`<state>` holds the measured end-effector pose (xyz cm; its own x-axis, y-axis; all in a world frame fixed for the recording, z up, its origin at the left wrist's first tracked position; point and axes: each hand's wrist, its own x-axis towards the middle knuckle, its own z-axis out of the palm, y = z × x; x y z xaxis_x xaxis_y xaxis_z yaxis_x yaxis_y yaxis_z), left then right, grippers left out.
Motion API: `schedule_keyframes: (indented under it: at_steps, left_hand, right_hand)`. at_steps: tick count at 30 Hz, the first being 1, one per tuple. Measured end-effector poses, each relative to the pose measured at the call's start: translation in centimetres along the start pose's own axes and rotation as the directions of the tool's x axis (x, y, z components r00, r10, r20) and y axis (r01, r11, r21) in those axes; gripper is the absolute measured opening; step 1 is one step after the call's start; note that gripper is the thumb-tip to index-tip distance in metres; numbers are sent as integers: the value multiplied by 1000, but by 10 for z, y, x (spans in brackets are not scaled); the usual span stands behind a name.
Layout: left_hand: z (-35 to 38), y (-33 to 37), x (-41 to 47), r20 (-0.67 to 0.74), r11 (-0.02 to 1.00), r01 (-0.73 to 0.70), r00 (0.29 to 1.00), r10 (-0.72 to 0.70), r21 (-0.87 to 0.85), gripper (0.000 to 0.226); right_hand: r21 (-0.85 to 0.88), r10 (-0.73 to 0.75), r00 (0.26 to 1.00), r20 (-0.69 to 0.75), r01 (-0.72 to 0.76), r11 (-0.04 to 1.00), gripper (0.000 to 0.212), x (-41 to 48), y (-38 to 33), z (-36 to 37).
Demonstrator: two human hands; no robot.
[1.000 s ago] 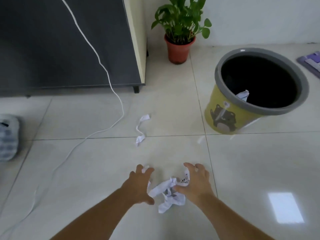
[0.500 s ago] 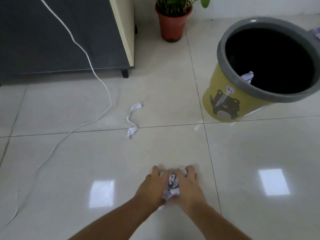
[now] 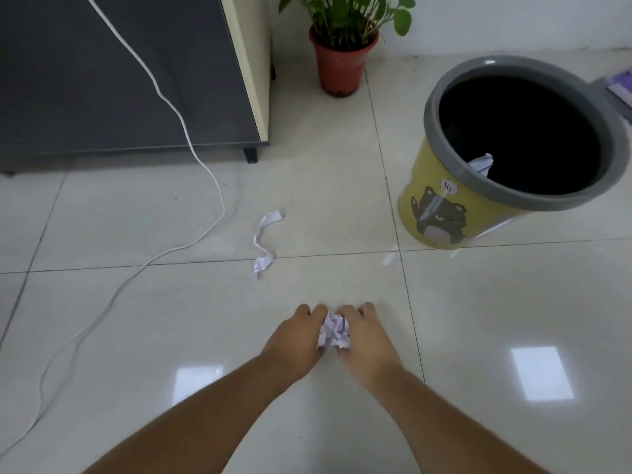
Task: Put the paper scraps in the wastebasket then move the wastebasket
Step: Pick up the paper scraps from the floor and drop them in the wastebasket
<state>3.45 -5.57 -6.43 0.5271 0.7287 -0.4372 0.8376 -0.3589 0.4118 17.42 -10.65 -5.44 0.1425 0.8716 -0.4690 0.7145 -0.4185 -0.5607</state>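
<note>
Paper scraps (image 3: 334, 332) bunched, half hidden between both hands, left (image 3: 293, 340) and right (image 3: 366, 338)

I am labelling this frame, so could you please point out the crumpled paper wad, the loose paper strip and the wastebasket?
crumpled paper wad (image 3: 334, 333), head view, middle of the wad between both hands.
loose paper strip (image 3: 265, 239), head view, its twisted mid-section on the floor.
wastebasket (image 3: 441, 186), head view, yellow outer wall.

Even, diffuse indoor light from above, fairly bright. On the glossy floor tiles (image 3: 478, 319) I see two rectangular glare patches (image 3: 542, 372), the left one fainter. Shadows are soft and short. The wastebasket (image 3: 441, 206) interior reads pure black. Wide-angle distortion bends the tile joints and cabinet (image 3: 102, 80) edge. Slight softness overall; my forearms blur near the frame bottom.
</note>
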Motion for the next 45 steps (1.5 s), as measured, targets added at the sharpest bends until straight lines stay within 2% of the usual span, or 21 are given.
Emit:
schedule_keyframes:
  at_steps: [6, 10, 13, 16, 21, 24, 29, 34, 45]
  left_hand:
    - [-87, 33, 22, -170, 998, -47, 984, 52, 33, 38]
    - [-161, 68, 30, -291, 988, -59, 951, 100, 146, 32]
    - [-218, 99, 32, -363, 996, -80, 927, 90, 43, 30]
    - [-271, 129, 32, -439, 990, -127, 888, 140, 58, 31]
    - [-347, 174, 33, -572, 979, -186, 795, 202, 88, 36]
    - [-376, 198, 37, -641, 971, -211, 732, 231, 109, 35]
    - [-392, 226, 44, -653, 972, -187, 720, 236, 146, 33]
    - [-381, 239, 46, -642, 959, -245, 714, 278, 143, 34]
    - [-337, 274, 89, -561, 944, -296, 762, 324, 143, 36]
  right_hand:
    - [-7, -105, 979, -177, 105, 994, 40, 16, -44, -77]
    - [-55, -181, 935, -306, 172, 984, 36, 24, -78, -144]
    - [-235, -277, 888, -368, 199, 951, 36, 27, -104, -196]
    - [-166, -293, 832, -471, 242, 956, 40, 22, -129, -248]
    - [-248, -377, 737, -561, 285, 926, 36, 15, -170, -330]
    - [-207, -376, 677, -633, 320, 924, 36, 3, -182, -367]
    - [-180, -376, 640, -670, 352, 919, 41, -13, -181, -396]
    - [-165, -336, 654, -678, 310, 936, 45, -15, -165, -401]
    - [-148, -247, 695, -675, 201, 968, 46, -1, -102, -407]
